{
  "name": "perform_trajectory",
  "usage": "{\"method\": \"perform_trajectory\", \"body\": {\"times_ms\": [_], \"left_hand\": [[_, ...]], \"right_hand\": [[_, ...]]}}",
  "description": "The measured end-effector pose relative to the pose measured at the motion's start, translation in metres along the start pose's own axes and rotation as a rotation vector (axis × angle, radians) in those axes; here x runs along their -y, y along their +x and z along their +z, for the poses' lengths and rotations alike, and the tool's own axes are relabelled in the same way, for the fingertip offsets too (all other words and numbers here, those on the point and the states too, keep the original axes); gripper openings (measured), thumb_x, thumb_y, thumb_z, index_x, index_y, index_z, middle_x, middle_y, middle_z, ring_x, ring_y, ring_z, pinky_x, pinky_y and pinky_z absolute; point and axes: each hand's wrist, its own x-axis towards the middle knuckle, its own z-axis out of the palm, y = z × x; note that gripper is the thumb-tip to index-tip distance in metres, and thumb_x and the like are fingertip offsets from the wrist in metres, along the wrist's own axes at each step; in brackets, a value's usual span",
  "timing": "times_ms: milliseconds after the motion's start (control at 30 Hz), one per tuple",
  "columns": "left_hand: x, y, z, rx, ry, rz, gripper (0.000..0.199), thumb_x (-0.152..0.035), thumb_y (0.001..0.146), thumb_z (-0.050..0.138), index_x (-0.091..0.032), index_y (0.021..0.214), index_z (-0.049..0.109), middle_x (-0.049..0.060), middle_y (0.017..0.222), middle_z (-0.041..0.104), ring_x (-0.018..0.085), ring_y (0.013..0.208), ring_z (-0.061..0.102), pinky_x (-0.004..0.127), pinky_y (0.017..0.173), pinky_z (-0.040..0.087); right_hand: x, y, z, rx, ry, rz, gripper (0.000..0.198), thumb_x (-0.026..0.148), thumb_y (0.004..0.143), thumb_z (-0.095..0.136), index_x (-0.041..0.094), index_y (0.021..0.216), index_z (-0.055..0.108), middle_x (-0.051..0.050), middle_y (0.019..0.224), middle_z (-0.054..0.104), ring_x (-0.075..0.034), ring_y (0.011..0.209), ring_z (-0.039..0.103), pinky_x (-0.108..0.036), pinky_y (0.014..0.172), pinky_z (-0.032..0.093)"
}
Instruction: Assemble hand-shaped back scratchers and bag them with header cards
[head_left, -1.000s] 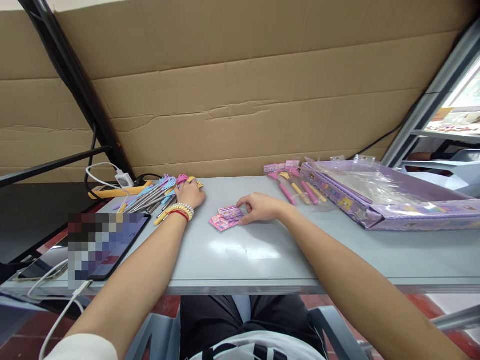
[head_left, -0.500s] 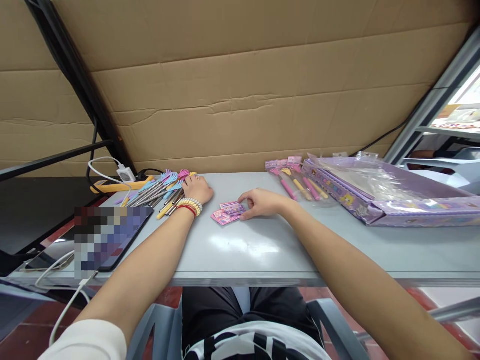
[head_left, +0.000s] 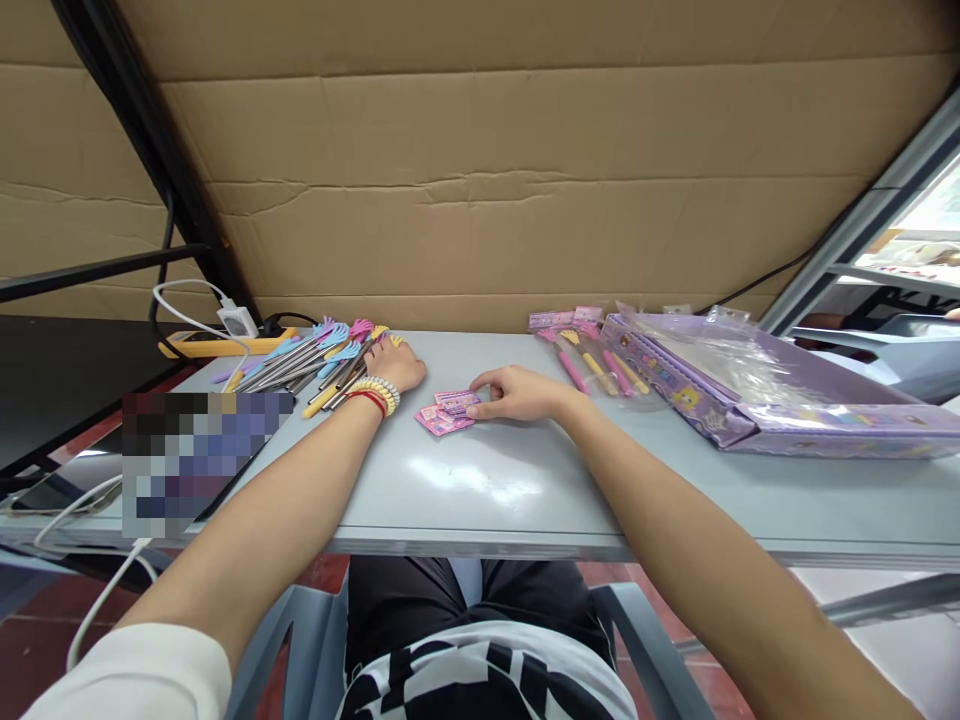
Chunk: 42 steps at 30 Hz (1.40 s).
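Observation:
On the left of the table lies a pile of back scratchers (head_left: 300, 365) with metal rods and small hand-shaped heads in blue, pink and yellow. My left hand (head_left: 394, 366) rests at the pile's right end, its fingers curled over a back scratcher there; the fingertips are partly hidden. Small pink printed cards (head_left: 442, 418) lie overlapping at mid-table. My right hand (head_left: 517, 393) is at their right edge, with thumb and index finger on the upper card.
Bagged back scratchers (head_left: 592, 362) with pink header cards lie at the back right, beside an open purple display box (head_left: 840, 432) holding clear plastic. A phone (head_left: 255, 440), white cables and a white charger (head_left: 238, 318) are on the left. Cardboard (head_left: 480, 200) stands behind.
The view has tilted and shifted slightly. Both hands stay at nearly the same places, the left on the pile and the right at the cards.

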Motion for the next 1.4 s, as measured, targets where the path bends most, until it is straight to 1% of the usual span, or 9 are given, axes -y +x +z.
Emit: {"method": "perform_trajectory", "body": {"times_ms": [300, 467, 600, 733, 867, 967, 1100, 1233, 1400], "left_hand": [[0.009, 0.003, 0.003, -0.205, 0.052, -0.001, 0.042, -0.021, 0.081, 0.041, -0.008, 0.118, 0.056, 0.024, 0.125, 0.053, 0.035, 0.117, 0.047, 0.046, 0.092, 0.038], [0.015, 0.003, -0.007, -0.122, 0.023, -0.072, 0.041, -0.015, 0.078, 0.045, -0.006, 0.117, 0.056, 0.023, 0.110, 0.063, 0.033, 0.100, 0.061, 0.039, 0.076, 0.048], [0.015, 0.001, -0.012, -0.083, 0.058, -0.040, 0.035, -0.015, 0.079, 0.046, -0.009, 0.108, 0.064, 0.023, 0.106, 0.065, 0.033, 0.099, 0.063, 0.039, 0.076, 0.050], [0.010, -0.001, -0.017, -0.118, 0.005, 0.088, 0.031, -0.021, 0.082, 0.047, -0.013, 0.104, 0.067, 0.020, 0.104, 0.068, 0.032, 0.099, 0.063, 0.038, 0.080, 0.048], [0.003, -0.006, -0.021, -0.166, -0.163, 0.359, 0.032, -0.030, 0.085, 0.048, -0.020, 0.108, 0.068, 0.010, 0.100, 0.071, 0.024, 0.094, 0.064, 0.032, 0.083, 0.046], [-0.001, -0.013, -0.022, -0.174, -0.230, 0.600, 0.032, -0.033, 0.086, 0.048, -0.020, 0.107, 0.069, 0.007, 0.097, 0.070, 0.020, 0.086, 0.063, 0.029, 0.080, 0.046], [-0.008, -0.023, -0.020, -0.189, -0.233, 0.821, 0.033, -0.035, 0.088, 0.046, -0.020, 0.107, 0.069, 0.007, 0.091, 0.068, 0.018, 0.081, 0.061, 0.027, 0.073, 0.045], [-0.013, -0.029, -0.019, -0.164, -0.175, 0.849, 0.031, -0.036, 0.088, 0.047, -0.022, 0.105, 0.069, 0.006, 0.097, 0.067, 0.019, 0.085, 0.062, 0.027, 0.073, 0.045], [-0.007, -0.023, -0.023, -0.175, -0.090, 0.708, 0.029, -0.035, 0.086, 0.046, -0.021, 0.096, 0.070, 0.006, 0.093, 0.070, 0.021, 0.086, 0.062, 0.028, 0.072, 0.043]], "right_hand": [[-0.001, 0.000, 0.000, -0.003, -0.007, 0.007, 0.075, 0.077, 0.068, 0.052, 0.021, 0.116, 0.063, -0.004, 0.079, 0.063, -0.017, 0.069, 0.054, -0.025, 0.056, 0.034], [-0.003, 0.000, -0.001, -0.002, 0.006, -0.002, 0.074, 0.076, 0.068, 0.053, 0.021, 0.116, 0.063, -0.005, 0.084, 0.064, -0.017, 0.073, 0.056, -0.025, 0.058, 0.035], [-0.003, 0.000, -0.001, -0.003, 0.020, 0.006, 0.073, 0.074, 0.067, 0.056, 0.021, 0.116, 0.063, -0.006, 0.088, 0.065, -0.018, 0.075, 0.057, -0.024, 0.058, 0.037], [-0.003, 0.000, 0.000, -0.043, 0.017, -0.011, 0.068, 0.071, 0.069, 0.058, 0.020, 0.113, 0.064, -0.005, 0.083, 0.065, -0.017, 0.073, 0.057, -0.024, 0.058, 0.036], [-0.001, 0.000, 0.001, -0.260, 0.045, -0.072, 0.056, 0.060, 0.078, 0.055, 0.015, 0.110, 0.063, -0.003, 0.074, 0.063, -0.015, 0.068, 0.055, -0.025, 0.060, 0.036], [-0.002, 0.000, 0.001, -0.433, 0.075, -0.118, 0.053, 0.048, 0.081, 0.056, 0.014, 0.121, 0.054, -0.001, 0.072, 0.062, -0.015, 0.068, 0.055, -0.024, 0.062, 0.036], [-0.005, 0.000, 0.000, -0.480, -0.013, -0.055, 0.051, 0.046, 0.084, 0.054, 0.019, 0.127, 0.049, -0.003, 0.080, 0.065, -0.017, 0.072, 0.056, -0.025, 0.062, 0.035], [-0.004, 0.001, -0.003, -0.420, -0.155, 0.089, 0.037, 0.050, 0.088, 0.044, 0.023, 0.106, 0.060, -0.008, 0.088, 0.068, -0.022, 0.082, 0.059, -0.027, 0.061, 0.033], [-0.010, -0.001, -0.009, -0.451, -0.214, 0.245, 0.035, 0.047, 0.090, 0.040, 0.021, 0.101, 0.060, -0.012, 0.097, 0.068, -0.027, 0.089, 0.060, -0.031, 0.064, 0.036]]}}
